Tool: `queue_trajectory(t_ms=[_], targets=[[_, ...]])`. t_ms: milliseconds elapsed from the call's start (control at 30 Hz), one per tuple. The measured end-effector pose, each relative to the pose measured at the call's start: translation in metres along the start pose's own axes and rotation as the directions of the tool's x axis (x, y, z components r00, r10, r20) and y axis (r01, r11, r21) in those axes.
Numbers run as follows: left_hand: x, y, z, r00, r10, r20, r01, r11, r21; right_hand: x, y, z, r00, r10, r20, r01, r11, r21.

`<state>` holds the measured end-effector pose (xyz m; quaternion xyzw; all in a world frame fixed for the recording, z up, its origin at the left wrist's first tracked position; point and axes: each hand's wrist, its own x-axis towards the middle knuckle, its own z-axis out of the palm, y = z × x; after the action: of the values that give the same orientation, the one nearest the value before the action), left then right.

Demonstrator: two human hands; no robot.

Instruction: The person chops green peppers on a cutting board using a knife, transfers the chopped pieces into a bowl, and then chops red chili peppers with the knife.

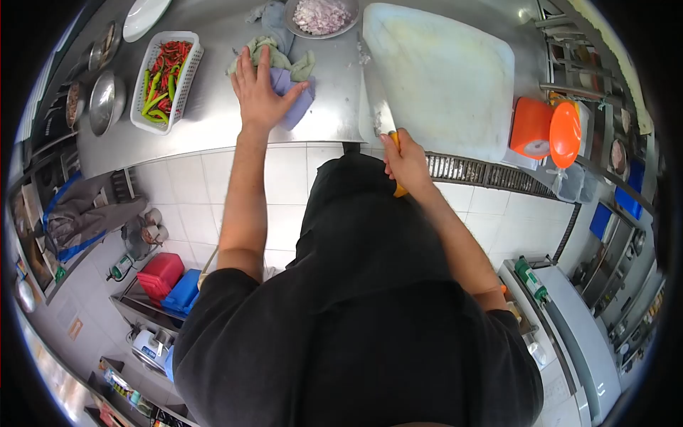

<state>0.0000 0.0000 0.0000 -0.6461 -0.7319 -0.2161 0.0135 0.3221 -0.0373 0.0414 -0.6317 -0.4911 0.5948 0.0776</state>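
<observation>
My left hand [262, 96] is spread over a bunch of cloths on the steel counter, its fingers apart. A green cloth [303, 65] shows beyond the fingertips, a purple cloth [297, 112] beside the thumb, and a grey-blue cloth [277, 28] farther back. My right hand [408, 164] is wrapped around the yellow handle of a kitchen knife [379, 103]. Its blade points away from me along the left edge of a white cutting board [448, 78], with bits of food on the metal. Whether the blade touches the board I cannot tell.
A bowl [289, 21] of chopped onion stands at the back. To the left are a white basket [192, 75] of red and green chillies, a metal bowl [107, 103] and a white plate [142, 20]. An orange scale [531, 128] sits right of the board, near the counter [213, 121] edge.
</observation>
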Motion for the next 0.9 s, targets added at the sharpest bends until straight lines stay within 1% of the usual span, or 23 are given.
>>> queue_trajectory(t_ms=[67,100,167,200,267,300,333,367,400,433,467,500,567,633,700,733,767,800,833,867,900], targets=[[-0.003,0.002,0.003,0.994,0.0,0.11,-0.002,1.0,0.018,-0.007,0.005,0.002,0.999,-0.025,0.033,0.025,1.0,0.005],[0.023,0.001,0.028,0.999,-0.024,0.03,0.025,0.999,-0.032,0.022,0.001,-0.006,0.995,-0.098,-0.005,0.098,0.995,0.025],[0.006,-0.004,0.034,0.992,-0.117,0.046,0.119,0.992,-0.052,0.016,0.007,0.006,0.993,-0.111,0.043,0.104,0.984,0.142],[0.0,-0.012,0.042,0.998,-0.046,-0.043,0.044,0.998,-0.039,0.01,0.007,0.008,0.995,-0.092,0.032,0.085,0.982,0.169],[0.003,-0.019,0.037,0.972,-0.232,-0.024,0.221,0.952,-0.212,0.0,0.003,0.008,0.998,-0.066,0.007,0.063,0.974,0.218],[0.005,-0.019,0.032,0.948,-0.32,-0.009,0.303,0.905,-0.298,-0.001,-0.002,0.008,0.991,-0.131,0.011,0.125,0.963,0.239],[0.006,-0.019,0.025,0.88,-0.474,0.027,0.432,0.774,-0.463,-0.003,-0.006,0.007,0.98,-0.196,0.016,0.186,0.948,0.258],[0.005,-0.018,0.019,0.787,-0.584,0.197,0.516,0.448,-0.73,-0.004,-0.01,0.006,0.964,-0.264,0.023,0.247,0.928,0.277],[0.002,-0.021,0.018,0.699,-0.601,0.388,0.513,0.044,-0.857,-0.005,-0.027,0.007,0.942,-0.334,0.042,0.309,0.907,0.285],[-0.003,-0.024,0.016,0.636,-0.526,0.565,0.433,-0.362,-0.825,-0.002,-0.043,0.012,0.929,-0.362,0.081,0.315,0.885,0.342],[-0.009,-0.025,0.015,0.722,-0.379,0.579,0.338,-0.537,-0.773,0.005,-0.061,0.019,0.912,-0.394,0.118,0.319,0.858,0.402],[-0.001,0.007,-0.015,0.821,-0.29,0.492,0.249,-0.593,-0.766,0.014,-0.079,0.027,0.89,-0.431,0.149,0.323,0.826,0.462],[-0.014,0.018,-0.024,0.824,-0.166,0.542,0.247,-0.756,-0.607,0.033,-0.106,0.05,0.868,-0.437,0.235,0.301,0.84,0.452],[-0.017,0.018,-0.021,0.81,-0.154,0.566,0.294,-0.728,-0.619,0.037,-0.12,0.067,0.855,-0.425,0.296,0.276,0.858,0.432],[-0.024,0.012,-0.032,0.844,-0.014,0.536,0.403,-0.644,-0.65,0.03,-0.125,0.079,0.853,-0.389,0.347,0.243,0.886,0.396],[-0.029,0.008,-0.041,0.86,0.129,0.493,0.475,-0.556,-0.682,0.026,-0.126,0.082,0.863,-0.386,0.325,0.246,0.884,0.397],[-0.034,0.015,-0.04,0.854,0.071,0.515,0.505,-0.348,-0.789,0.024,-0.126,0.082,0.851,-0.385,0.356,0.273,0.905,0.326],[-0.038,0.025,-0.041,0.844,0.013,0.535,0.534,-0.104,-0.839,0.022,-0.122,0.082,0.84,-0.379,0.388,0.299,0.92,0.253],[-0.042,0.036,-0.045,0.832,-0.045,0.553,0.554,0.131,-0.822,0.017,-0.122,0.081,0.829,-0.369,0.419,0.324,0.929,0.178],[-0.04,0.047,-0.048,0.892,-0.006,0.452,0.436,0.275,-0.857,0.01,-0.12,0.078,0.812,-0.413,0.413,0.351,0.91,0.221],[-0.035,0.043,-0.04,0.946,0.074,0.317,0.229,0.541,-0.809,-0.003,-0.119,0.072,0.794,-0.456,0.403,0.378,0.888,0.26]])
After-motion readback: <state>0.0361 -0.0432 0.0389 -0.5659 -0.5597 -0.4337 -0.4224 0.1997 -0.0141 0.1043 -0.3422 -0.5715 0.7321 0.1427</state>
